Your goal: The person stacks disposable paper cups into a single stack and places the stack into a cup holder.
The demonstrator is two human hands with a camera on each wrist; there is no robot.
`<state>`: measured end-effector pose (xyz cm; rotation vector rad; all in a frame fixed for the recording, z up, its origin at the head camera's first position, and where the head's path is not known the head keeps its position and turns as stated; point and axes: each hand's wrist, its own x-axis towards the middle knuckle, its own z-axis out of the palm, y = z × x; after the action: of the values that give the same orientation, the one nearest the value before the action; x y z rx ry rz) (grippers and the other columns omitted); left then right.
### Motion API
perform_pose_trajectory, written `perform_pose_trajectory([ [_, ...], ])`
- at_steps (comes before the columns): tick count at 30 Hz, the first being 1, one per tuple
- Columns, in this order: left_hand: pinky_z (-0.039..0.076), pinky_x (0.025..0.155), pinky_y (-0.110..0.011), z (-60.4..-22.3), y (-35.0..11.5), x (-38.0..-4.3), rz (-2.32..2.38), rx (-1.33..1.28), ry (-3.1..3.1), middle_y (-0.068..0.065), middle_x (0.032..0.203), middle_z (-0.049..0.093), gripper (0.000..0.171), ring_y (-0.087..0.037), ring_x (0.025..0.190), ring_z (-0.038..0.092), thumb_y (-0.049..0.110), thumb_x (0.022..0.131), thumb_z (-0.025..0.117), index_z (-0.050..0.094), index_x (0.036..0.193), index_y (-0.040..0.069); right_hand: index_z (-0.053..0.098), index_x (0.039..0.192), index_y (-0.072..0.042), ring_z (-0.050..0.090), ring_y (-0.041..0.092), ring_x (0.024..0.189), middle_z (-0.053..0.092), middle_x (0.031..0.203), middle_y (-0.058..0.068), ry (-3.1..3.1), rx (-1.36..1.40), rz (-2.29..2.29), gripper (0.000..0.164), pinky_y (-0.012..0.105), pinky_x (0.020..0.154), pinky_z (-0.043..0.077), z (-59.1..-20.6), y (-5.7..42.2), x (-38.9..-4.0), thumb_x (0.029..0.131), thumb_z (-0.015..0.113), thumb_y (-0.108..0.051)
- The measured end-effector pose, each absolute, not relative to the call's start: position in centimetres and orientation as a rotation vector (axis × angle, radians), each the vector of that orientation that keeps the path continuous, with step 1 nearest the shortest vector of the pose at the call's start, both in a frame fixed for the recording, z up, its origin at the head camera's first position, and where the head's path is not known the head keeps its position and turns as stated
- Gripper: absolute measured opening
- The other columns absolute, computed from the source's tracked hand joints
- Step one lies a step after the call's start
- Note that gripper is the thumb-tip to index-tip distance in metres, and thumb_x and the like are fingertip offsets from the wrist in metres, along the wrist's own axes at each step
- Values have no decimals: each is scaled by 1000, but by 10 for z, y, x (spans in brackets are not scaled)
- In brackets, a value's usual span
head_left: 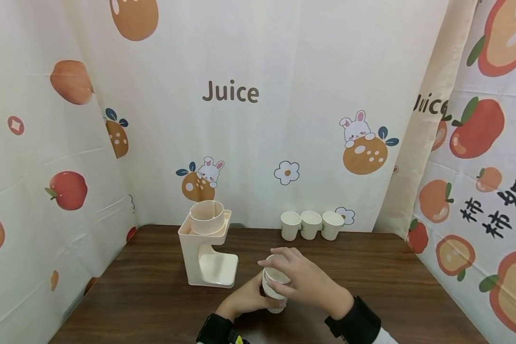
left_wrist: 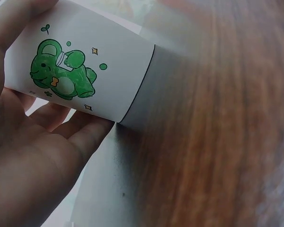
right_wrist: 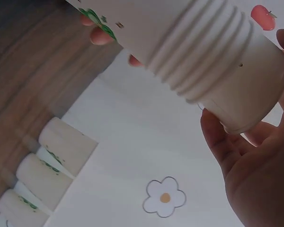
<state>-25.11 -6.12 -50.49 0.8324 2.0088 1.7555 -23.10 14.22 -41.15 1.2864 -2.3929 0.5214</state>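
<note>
Two hands, both partly closed, hold a stack of nested white paper cups [right_wrist: 203, 52] mid-counter [head_left: 391, 286], well forward of the back edge. The left hand [head_left: 248, 298] curls round the lower part; the right hand [head_left: 309, 282] grips the top cup. Three cups [head_left: 311, 225] line the back edge; a cream stand [head_left: 193, 260] is left.

Head view high, facing forward and down, wrist views close, left across the table [left_wrist: 217, 142], right toward the curtain [right_wrist: 128, 118], cup stack [right_wrist: 203, 52] shared in both upper frames
</note>
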Motion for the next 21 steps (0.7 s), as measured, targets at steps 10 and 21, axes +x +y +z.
perform_pose_trajectory([
  [10, 46, 96, -36, -504, -63, -251, 1736, 825, 1990, -6, 134, 57, 76, -18, 115, 59, 22, 87, 81, 38, 149, 20, 59, 138, -31, 48, 22, 130, 53, 137, 1, -2464, 1275, 621, 37, 40, 90, 52, -426, 141, -234, 101, 62, -37],
  [21, 47, 96, -34, -507, -63, -254, 1763, 882, 1905, -7, 133, 57, 65, -20, 116, 59, 21, 90, 78, 44, 145, 18, 58, 138, -32, 48, 24, 129, 50, 140, 1, -2448, 1293, 780, 39, 44, 94, 49, -438, 142, -238, 100, 65, -35],
])
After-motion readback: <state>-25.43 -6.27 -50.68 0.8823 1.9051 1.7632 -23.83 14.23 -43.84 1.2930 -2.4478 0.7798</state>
